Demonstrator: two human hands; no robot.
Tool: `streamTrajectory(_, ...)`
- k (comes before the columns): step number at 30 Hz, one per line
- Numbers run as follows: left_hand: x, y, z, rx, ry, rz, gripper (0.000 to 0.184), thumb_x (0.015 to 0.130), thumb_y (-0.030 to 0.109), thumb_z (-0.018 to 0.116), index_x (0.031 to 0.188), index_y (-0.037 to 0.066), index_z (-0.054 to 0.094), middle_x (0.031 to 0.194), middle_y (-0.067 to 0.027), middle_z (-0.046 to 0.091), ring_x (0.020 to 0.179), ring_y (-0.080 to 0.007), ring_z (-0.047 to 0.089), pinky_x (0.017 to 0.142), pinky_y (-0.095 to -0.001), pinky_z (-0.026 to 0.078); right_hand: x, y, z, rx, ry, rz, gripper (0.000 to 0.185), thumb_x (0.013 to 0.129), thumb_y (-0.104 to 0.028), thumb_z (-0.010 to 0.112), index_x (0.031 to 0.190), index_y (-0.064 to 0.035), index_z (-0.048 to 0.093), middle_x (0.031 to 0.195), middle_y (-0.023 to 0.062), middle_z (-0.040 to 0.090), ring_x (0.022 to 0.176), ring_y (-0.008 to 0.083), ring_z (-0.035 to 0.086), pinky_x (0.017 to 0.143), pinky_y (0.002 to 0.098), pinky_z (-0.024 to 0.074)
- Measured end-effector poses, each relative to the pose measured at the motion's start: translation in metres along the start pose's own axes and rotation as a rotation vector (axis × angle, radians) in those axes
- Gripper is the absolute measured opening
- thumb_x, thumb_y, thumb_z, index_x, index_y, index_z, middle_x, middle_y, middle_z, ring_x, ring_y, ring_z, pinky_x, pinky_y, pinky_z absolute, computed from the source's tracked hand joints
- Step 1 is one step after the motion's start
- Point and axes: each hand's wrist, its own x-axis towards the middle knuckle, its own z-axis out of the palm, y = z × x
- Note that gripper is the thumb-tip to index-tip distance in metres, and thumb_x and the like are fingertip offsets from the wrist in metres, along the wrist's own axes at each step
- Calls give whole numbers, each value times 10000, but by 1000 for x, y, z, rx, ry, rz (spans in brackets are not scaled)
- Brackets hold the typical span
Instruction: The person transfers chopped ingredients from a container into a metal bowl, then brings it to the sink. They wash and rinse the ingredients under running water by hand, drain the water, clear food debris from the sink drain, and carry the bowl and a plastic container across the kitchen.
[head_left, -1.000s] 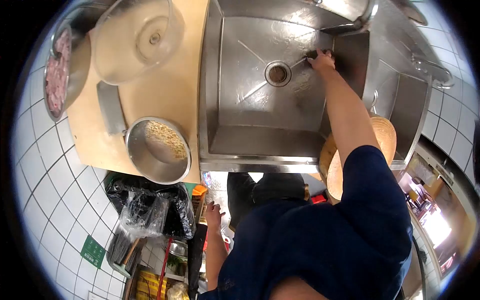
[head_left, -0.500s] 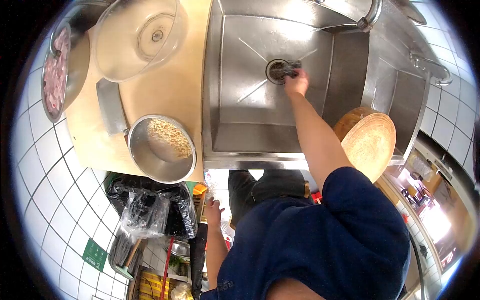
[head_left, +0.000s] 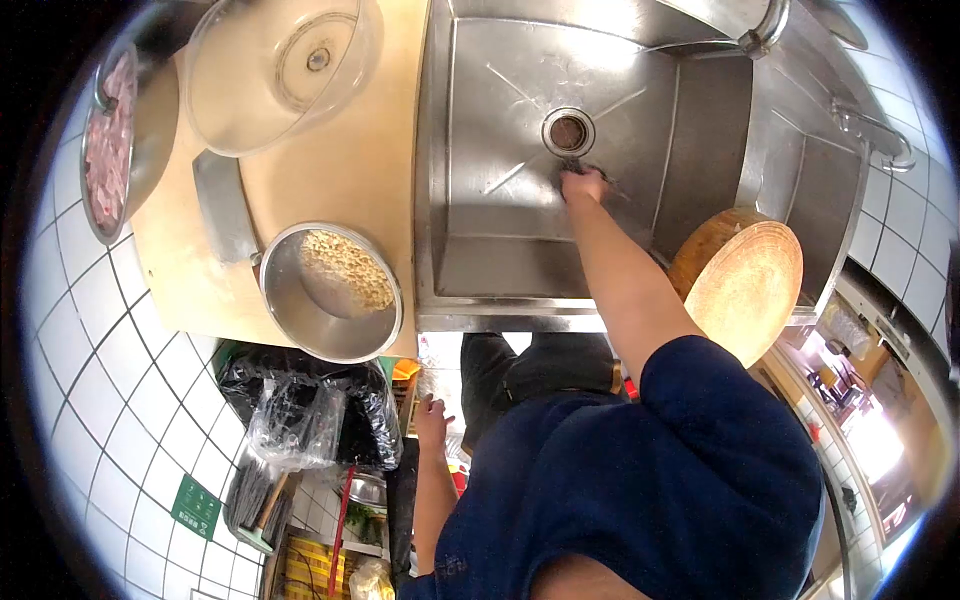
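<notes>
My right hand reaches into the stainless steel sink, its fingers closed on a dark grey scrubber that looks like steel wool; motion and the fingers blur its shape. It is against the sink floor, just on the near side of the round drain. My left hand hangs low in front of the counter, fingers loosely bent and apart, with nothing in it.
A round wooden chopping board leans at the sink's right side. On the counter are a steel bowl of peanut-like pieces, a cleaver and a clear plastic tub. A steel bowl of raw meat stands far left; a black-bagged bin sits below.
My right hand has moved the scrubber from over the drain toward me, and the drain shows fully. The view has shifted slightly. My left hand stays hanging low.
</notes>
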Motion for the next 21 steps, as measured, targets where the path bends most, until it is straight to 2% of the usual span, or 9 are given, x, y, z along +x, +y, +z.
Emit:
streamTrajectory(3, 8, 7, -2, -16, 12, 19, 384, 924, 134, 543, 1281, -7, 550, 1015, -108, 584, 909, -204, 593, 675, -339, 599, -13, -33, -15, 226, -25, -117, 499, 800, -198, 738, 1248, -30, 596, 1296, 237, 587, 1129, 353, 635, 999, 438, 500)
streamTrajectory(6, 0, 26, 2, -13, 34, 110, 345, 925, 139, 546, 1235, -13, 566, 995, -103, 587, 907, -204, 602, 673, -337, 604, -44, -23, -54, 452, 133, 44, 445, 801, -184, 726, 1201, -17, 628, 1157, 216, 672, 1039, 360, 678, 972, 442, 516)
streamTrajectory(8, 10, 13, 5, -31, 22, 98, 343, 926, 138, 550, 1230, -20, 567, 1001, -104, 589, 919, -206, 606, 674, -339, 607, -19, 18, -45, 361, 125, 425, 484, 793, -220, 718, 1229, -29, 632, 1259, 163, 633, 1095, 297, 636, 914, 429, 519)
streamTrajectory(12, 19, -5, 13, -19, 12, 20, 344, 913, 116, 558, 1222, -33, 565, 1018, -111, 595, 932, -208, 611, 677, -347, 614, 3, 62, 13, 479, -155, 591, 459, 833, -167, 672, 1264, -25, 603, 1211, 152, 639, 1057, 294, 635, 861, 486, 537)
streamTrajectory(14, 12, 1, 17, 6, 8, 29, 398, 911, 111, 556, 1277, -45, 541, 1045, -130, 601, 940, -223, 615, 681, -354, 617, 19, 40, 50, 632, -80, 689, 446, 836, -157, 678, 1250, -13, 596, 1182, 144, 643, 1035, 304, 634, 818, 509, 546)
streamTrajectory(15, 10, -4, 16, 22, -1, 47, 415, 912, 115, 557, 1294, -47, 531, 1054, -136, 602, 942, -226, 616, 683, -355, 618, 44, 46, 79, 846, -169, 681, 415, 831, -153, 684, 1215, -16, 602, 1162, 140, 645, 1015, 299, 636, 801, 497, 552)
streamTrajectory(17, -5, 12, 17, 62, -19, 41, 471, 925, 137, 564, 1348, -58, 498, 1090, -154, 599, 958, -235, 613, 691, -357, 618, 49, 41, 87, 964, -300, 524, 356, 832, -151, 688, 1158, -30, 610, 1128, 133, 648, 985, 290, 642, 776, 478, 562)
streamTrajectory(19, 4, 3, 15, 27, -8, 29, 478, 923, 135, 565, 1351, -64, 494, 1101, -156, 595, 953, -234, 613, 688, -357, 618, -5, -4, 43, 754, -373, 235, 299, 841, -157, 687, 1112, -52, 616, 1100, 128, 650, 961, 282, 649, 763, 463, 570)
streamTrajectory(21, 6, -1, 13, -14, 2, 19, 488, 917, 132, 563, 1357, -65, 488, 1114, -157, 591, 946, -233, 613, 679, -356, 619, -59, -28, 35, 907, -596, 414, 277, 836, -154, 693, 1092, -80, 621, 1056, 124, 660, 925, 265, 659, 760, 455, 595)
